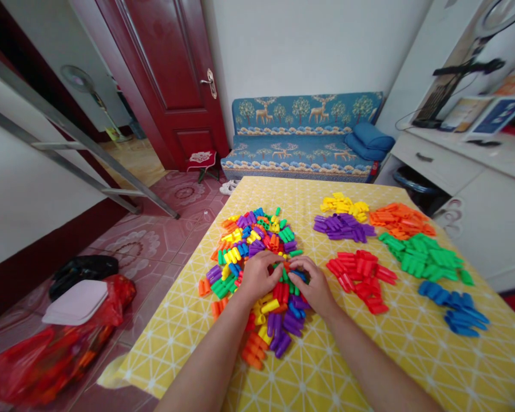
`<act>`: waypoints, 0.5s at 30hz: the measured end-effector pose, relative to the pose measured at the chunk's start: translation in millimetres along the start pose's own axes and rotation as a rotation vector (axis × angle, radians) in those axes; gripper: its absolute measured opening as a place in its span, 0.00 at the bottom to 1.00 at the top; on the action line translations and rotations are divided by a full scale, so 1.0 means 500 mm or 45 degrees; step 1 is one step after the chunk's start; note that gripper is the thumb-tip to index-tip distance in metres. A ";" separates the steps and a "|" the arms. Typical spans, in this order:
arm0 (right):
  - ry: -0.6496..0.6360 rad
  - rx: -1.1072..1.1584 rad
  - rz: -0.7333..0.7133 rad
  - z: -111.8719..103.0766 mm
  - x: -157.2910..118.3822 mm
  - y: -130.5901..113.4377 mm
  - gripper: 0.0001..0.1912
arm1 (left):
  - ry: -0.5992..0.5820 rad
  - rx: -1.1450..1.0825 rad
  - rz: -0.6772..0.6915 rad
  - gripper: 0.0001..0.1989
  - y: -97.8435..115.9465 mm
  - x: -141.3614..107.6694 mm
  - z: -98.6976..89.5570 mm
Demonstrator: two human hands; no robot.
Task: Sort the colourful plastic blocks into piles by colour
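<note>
A large mixed pile of small plastic pieces [277, 304] in several colours lies on the yellow patterned tablecloth [189, 320]. Over its middle, my left hand [261, 276] has its fingers bent together at small pieces too hidden to name. Close beside it, my right hand [312, 283] curls its fingers over the pile, near a blue piece. Single-colour heaps lie to the right: purple [344, 227], yellow [344, 206], orange [401, 220], red [363, 279], green [424, 256] and blue [457, 309].
A blue patterned sofa [302, 140] stands beyond the table. At the right is a white cabinet [476, 189]. On the floor at left lie red plastic bags [43, 360] and a white lid-like item [77, 300], near a metal ladder [90, 157].
</note>
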State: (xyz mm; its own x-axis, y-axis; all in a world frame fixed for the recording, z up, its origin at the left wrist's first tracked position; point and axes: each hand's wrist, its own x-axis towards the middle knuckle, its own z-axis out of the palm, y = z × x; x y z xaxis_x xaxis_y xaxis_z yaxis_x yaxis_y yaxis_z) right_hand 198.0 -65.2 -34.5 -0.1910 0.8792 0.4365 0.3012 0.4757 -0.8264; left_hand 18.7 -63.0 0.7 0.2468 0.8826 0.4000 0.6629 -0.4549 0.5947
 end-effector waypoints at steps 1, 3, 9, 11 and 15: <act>-0.014 -0.015 0.023 0.001 -0.002 0.001 0.09 | 0.000 0.003 -0.003 0.10 0.000 0.000 0.000; -0.043 -0.075 0.056 0.002 -0.005 0.001 0.17 | -0.005 0.012 -0.011 0.10 0.000 0.000 0.001; 0.034 -0.136 -0.092 -0.001 -0.007 -0.010 0.18 | -0.016 0.009 0.002 0.09 0.002 0.001 0.003; 0.047 -0.119 -0.110 -0.003 -0.008 -0.014 0.18 | -0.022 -0.009 0.005 0.09 0.004 0.002 0.002; 0.002 -0.034 -0.084 -0.003 -0.010 -0.016 0.11 | 0.018 -0.071 -0.017 0.09 0.007 0.002 0.000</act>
State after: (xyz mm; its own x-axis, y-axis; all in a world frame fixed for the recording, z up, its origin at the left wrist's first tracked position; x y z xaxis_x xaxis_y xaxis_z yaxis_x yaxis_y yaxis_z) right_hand 198.1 -73.3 -29.4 -0.2096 0.8459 0.4904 0.3131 0.5332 -0.7859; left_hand 21.2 -63.5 3.1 0.2282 0.8871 0.4011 0.6255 -0.4493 0.6379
